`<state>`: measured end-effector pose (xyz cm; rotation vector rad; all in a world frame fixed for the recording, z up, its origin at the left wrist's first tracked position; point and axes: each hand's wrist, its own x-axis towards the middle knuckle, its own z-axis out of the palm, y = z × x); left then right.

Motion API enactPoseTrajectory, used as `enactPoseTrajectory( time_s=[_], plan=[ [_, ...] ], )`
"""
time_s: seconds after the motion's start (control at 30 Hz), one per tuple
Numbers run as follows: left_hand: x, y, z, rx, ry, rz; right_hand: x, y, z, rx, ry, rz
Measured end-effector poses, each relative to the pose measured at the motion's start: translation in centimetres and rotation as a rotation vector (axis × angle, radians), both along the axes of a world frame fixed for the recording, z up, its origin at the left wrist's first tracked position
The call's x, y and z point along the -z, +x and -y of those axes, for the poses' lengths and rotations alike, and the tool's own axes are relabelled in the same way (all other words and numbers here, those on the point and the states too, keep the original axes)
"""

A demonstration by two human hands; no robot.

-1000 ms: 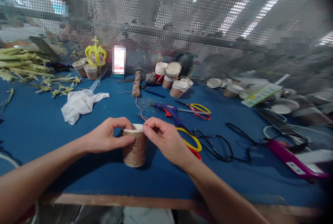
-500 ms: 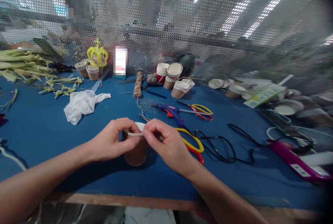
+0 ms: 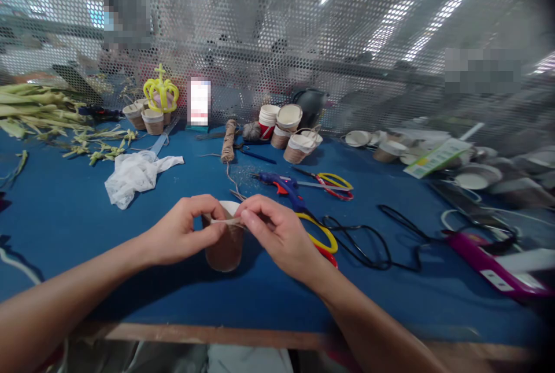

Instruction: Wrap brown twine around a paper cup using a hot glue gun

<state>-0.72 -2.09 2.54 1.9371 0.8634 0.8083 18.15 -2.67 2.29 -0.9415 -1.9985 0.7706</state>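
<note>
Both hands (image 3: 184,231) (image 3: 280,237) in pinches at cup (image 3: 224,250) rim

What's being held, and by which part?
The brown cup: left hand holds the left of its rim; right hand touches the right, grip unclear.
</note>
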Motion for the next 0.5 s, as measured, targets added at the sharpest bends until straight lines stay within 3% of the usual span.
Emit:
enactPoseTrajectory(
  time_s=[0.27, 0.5],
  plan=[
    [0.64, -0.28, -0.52, 0.016, -0.109, 0.094, 0.11, -0.15, 0.12, -0.010, -0.072, -0.039],
    [-0.15, -0.93, -0.90, 0.099, -0.101, -0.004, 0.28, -0.03, 0.07, -0.025, 0.043, -0.002]
  ],
)
